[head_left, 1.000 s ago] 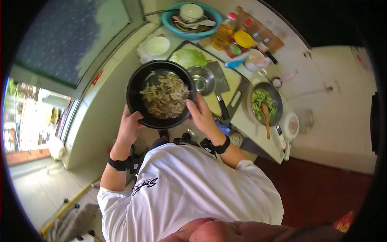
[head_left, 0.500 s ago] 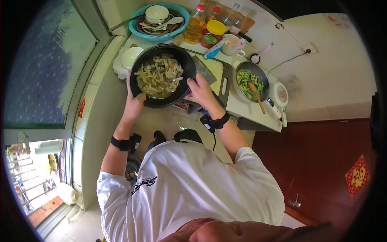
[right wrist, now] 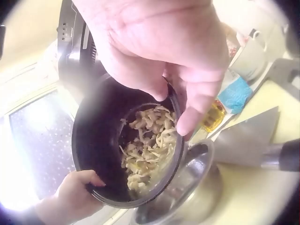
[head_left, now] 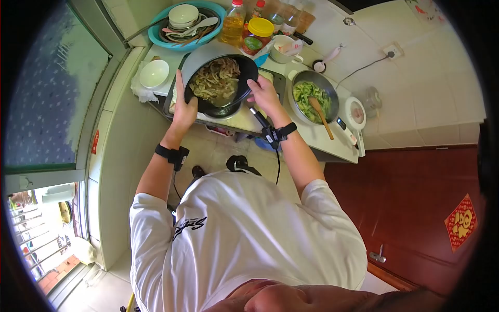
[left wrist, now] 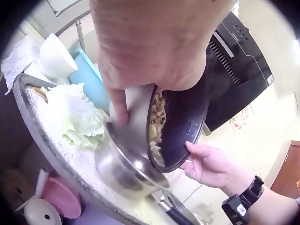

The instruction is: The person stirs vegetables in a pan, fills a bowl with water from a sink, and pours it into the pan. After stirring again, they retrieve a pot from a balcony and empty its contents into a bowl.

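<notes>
Both hands hold a black pot (head_left: 247, 73) by its sides, tilted with its lower rim over a steel saucepan (left wrist: 124, 171). Pale, wet strips of food (head_left: 210, 83) lie heaped inside, with liquid toward the lowered rim. My left hand (head_left: 185, 110) has its thumb at the rim and its fingers along the outer wall. Opposite it, my right hand (head_left: 266, 95) grips the rim, thumb inside and fingers outside. The saucepan stands on a pale cutting board (right wrist: 234, 187). A cleaver (right wrist: 248, 136) and leafy cabbage (left wrist: 77, 117) also lie there.
Right of the board stands a pan of chopped green vegetables (head_left: 306, 93) with a wooden spatula (head_left: 319, 112). A white bowl (head_left: 154, 74) is at the left. Behind are a blue basin of dishes (head_left: 156, 37), an oil bottle (head_left: 232, 26) and a yellow-lidded jar (head_left: 260, 28).
From nearly level, the pot has tipped toward the person, and its grey outer wall now shows on the far side. The saucepan, beside the pot earlier, is now under its rim.
</notes>
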Demonstrator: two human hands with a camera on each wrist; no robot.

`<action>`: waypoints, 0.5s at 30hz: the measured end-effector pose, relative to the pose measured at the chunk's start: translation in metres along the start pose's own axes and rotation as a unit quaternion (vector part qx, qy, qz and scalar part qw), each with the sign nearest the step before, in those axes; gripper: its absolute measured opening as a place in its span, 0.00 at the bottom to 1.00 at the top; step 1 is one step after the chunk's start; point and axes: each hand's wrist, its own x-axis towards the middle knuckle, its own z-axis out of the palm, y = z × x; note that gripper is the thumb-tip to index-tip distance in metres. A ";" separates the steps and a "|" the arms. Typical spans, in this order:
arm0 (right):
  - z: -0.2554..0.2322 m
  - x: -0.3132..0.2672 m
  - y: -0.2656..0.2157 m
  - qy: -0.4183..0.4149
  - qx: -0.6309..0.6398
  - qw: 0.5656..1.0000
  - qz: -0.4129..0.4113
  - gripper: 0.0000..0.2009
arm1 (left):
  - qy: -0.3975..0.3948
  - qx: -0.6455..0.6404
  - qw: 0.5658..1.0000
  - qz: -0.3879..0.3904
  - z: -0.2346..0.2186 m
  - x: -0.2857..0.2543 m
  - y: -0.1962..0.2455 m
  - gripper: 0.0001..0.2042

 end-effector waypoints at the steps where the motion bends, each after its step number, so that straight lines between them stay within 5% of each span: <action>1: -0.001 -0.001 0.004 -0.001 0.001 1.000 0.002 0.12 | 0.000 0.001 1.000 -0.002 0.003 -0.002 0.001 0.42; 15: 0.009 0.008 0.029 0.010 0.091 0.993 -0.070 0.10 | 0.042 0.106 0.989 0.090 0.002 0.000 -0.016 0.41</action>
